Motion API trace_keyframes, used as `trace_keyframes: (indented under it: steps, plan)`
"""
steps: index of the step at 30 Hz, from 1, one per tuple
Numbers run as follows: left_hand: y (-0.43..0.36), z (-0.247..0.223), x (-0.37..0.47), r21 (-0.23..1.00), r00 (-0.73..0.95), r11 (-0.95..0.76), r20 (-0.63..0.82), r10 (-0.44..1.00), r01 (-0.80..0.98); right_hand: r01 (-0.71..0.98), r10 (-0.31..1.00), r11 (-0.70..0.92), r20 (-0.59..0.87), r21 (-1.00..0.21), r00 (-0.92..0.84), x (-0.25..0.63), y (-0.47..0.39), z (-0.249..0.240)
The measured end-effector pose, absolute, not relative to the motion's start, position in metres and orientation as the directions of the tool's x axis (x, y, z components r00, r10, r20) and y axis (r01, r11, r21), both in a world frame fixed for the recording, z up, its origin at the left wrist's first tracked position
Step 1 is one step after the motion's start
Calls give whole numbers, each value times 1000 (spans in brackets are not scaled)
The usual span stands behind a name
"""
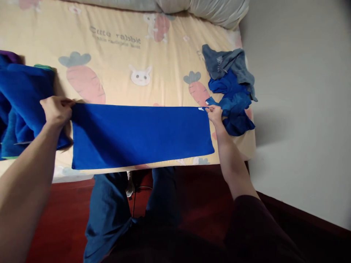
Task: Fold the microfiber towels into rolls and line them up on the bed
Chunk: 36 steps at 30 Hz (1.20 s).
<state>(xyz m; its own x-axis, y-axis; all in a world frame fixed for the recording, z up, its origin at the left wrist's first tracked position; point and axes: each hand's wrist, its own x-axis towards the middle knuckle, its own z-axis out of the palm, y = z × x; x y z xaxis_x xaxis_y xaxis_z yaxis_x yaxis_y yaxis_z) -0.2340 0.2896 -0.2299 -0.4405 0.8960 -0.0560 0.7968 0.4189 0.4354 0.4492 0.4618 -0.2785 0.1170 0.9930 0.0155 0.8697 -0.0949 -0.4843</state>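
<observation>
A long blue towel (pixel 142 135) is stretched sideways over the front part of the bed, its upper edge nearly straight. My left hand (pixel 58 110) is closed on the towel's upper left corner. At the upper right corner, beside a small white tag, my right hand (pixel 214 112) pinches the fabric. The towel's lower edge lies near the front of the mattress and slants up toward the right. A shadow falls across its left part.
A pile of blue towels (pixel 24 98) lies at the left. Crumpled blue and grey cloths (pixel 231 86) lie at the right, near the wall (pixel 298 109). A grey rolled bedding piece (pixel 216 11) runs along the back of the patterned bed sheet (pixel 117 73). A white power strip (pixel 129 186) is below.
</observation>
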Motion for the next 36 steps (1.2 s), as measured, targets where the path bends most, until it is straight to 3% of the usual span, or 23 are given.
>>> trace_keyframes:
  steps: [3,5,8,10,12,16,18,21,23,25,29,32,34,35,36]
  plan:
    - [282,-229,-191,369,-511,460,48,859,808,929,965,-81,206,-362,164,407,435,-272]
    - [264,-233,-154,329,-454,386,160,877,862,958,958,9,276,-288,75,370,404,-270]
    - [235,-247,-119,343,-268,213,121,956,915,922,955,295,88,-252,-282,331,365,-272]
    - [230,-256,-120,359,-253,211,75,965,909,892,917,374,-44,-254,-397,331,361,-275]
    - [237,-260,-137,362,-310,270,56,949,892,935,949,281,-83,-219,-305,346,376,-276]
    - [250,-252,-154,362,-386,344,48,921,866,989,1000,24,0,-143,-24,367,400,-270]
    - [230,-249,-139,361,-314,264,85,946,894,982,994,112,24,-149,-110,362,377,-269]
    - [169,-255,-113,387,-185,155,41,982,909,921,934,333,-61,-203,-352,365,306,-274]
    - [121,-262,-110,403,-265,240,5,964,883,932,945,291,-86,-217,-315,393,262,-278]
    - [81,-265,-118,406,-355,338,-36,934,849,965,991,125,-26,-229,-135,436,233,-279]
    - [39,-247,-129,416,-400,406,-107,910,813,942,990,-87,80,-324,119,489,199,-268]
    - [53,-227,-111,447,-392,371,-50,919,814,814,931,-135,209,-565,299,448,157,-250]
    - [93,-219,-89,497,-262,241,-27,965,834,516,868,-239,57,-823,494,388,122,-241]
    - [122,-218,-76,527,-154,148,-32,987,837,287,837,-303,-110,-909,535,354,105,-238]
    - [157,-219,-63,548,-40,57,-43,998,835,54,827,-384,-317,-922,464,320,92,-237]
